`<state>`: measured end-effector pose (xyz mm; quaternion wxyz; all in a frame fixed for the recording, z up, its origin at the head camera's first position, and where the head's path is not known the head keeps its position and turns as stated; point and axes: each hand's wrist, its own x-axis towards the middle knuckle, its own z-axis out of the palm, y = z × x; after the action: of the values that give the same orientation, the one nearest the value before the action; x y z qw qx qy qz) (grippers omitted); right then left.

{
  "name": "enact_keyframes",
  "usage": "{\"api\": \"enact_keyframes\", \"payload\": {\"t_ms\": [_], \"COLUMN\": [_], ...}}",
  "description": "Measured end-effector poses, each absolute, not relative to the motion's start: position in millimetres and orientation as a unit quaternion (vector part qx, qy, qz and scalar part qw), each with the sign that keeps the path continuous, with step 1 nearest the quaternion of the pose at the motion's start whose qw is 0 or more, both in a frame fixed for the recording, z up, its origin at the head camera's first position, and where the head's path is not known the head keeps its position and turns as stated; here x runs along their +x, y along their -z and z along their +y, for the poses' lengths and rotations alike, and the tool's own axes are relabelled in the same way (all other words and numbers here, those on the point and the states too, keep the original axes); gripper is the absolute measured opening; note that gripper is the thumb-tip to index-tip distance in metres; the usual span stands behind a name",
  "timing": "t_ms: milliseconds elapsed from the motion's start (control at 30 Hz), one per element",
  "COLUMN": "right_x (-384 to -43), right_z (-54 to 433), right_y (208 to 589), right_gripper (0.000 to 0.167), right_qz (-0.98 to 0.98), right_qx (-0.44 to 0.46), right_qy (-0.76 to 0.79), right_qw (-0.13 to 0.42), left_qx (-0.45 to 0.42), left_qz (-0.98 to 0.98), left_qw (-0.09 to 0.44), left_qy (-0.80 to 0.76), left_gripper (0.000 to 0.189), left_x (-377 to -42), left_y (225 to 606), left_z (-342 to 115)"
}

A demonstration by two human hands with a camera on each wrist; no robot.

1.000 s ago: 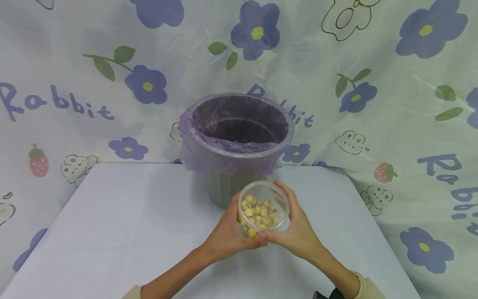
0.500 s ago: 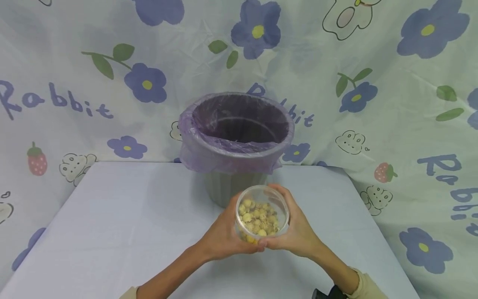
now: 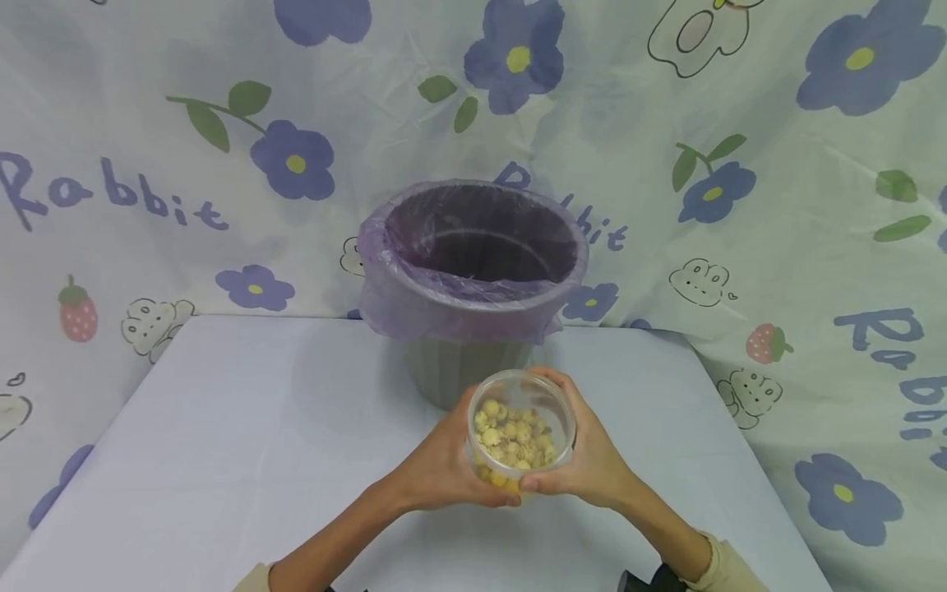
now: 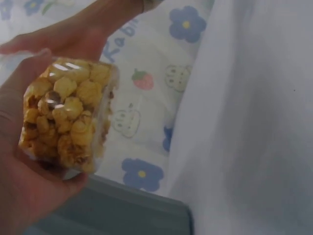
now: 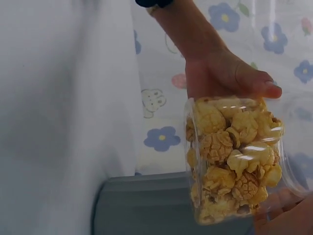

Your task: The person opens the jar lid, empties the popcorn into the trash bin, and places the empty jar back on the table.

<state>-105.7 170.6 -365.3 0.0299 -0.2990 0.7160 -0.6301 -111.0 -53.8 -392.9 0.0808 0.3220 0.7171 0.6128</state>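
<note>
Both hands hold a clear round plastic tub (image 3: 556,407) partly filled with yellow popcorn (image 3: 510,432). In the head view it is in front of the bin, its round top facing the camera. My left hand (image 3: 444,460) curls around the tub's left side, and my right hand (image 3: 592,460) grips the right side. Their thumbs come close together at the near side. Through the clear wall, the left wrist view shows caramel-coloured popcorn pieces (image 4: 68,117). The right wrist view shows the tub (image 5: 234,161) from the side, with the left hand (image 5: 220,73) above it.
A grey ribbed bin (image 3: 462,366) stands at the back of the white-covered table (image 3: 296,452). A purple plastic bag (image 3: 459,316) lines it and folds over its rim; the bin's mouth faces up. Behind hangs a floral curtain (image 3: 399,148) with rabbits and strawberries.
The tub has come slightly down and nearer in the head view, both hands moving with it. Their hold stays the same. The whole view has shifted a little.
</note>
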Motion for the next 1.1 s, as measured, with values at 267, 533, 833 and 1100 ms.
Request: {"api": "enact_keyframes", "payload": {"t_ms": [267,533,833,1100], "right_x": [-102.4,-96.4,-100.5,-108.6], "right_z": [168.2,154.0,156.8,171.2], "right_y": [364.1,367.0,367.8,363.3], "right_gripper": [0.104,0.108,0.103,0.103], "right_qz": [0.743,0.764,0.769,0.735], "right_qx": [-0.268,-0.187,-0.203,-0.303], "right_qy": [0.613,0.614,0.604,0.607], "right_qw": [-0.020,-0.064,-0.052,0.006], "left_qx": [0.279,0.234,0.237,0.280], "left_qz": [0.732,0.758,0.790,0.760], "left_qw": [0.062,-0.030,-0.042,0.045], "left_qy": [-0.619,-0.608,-0.563,-0.585], "left_gripper": [0.120,0.118,0.113,0.119], "left_x": [-110.6,-106.2,-100.4,-102.6], "left_y": [387.9,390.2,388.8,384.0], "left_z": [-51.2,-36.6,-40.9,-51.8]}}
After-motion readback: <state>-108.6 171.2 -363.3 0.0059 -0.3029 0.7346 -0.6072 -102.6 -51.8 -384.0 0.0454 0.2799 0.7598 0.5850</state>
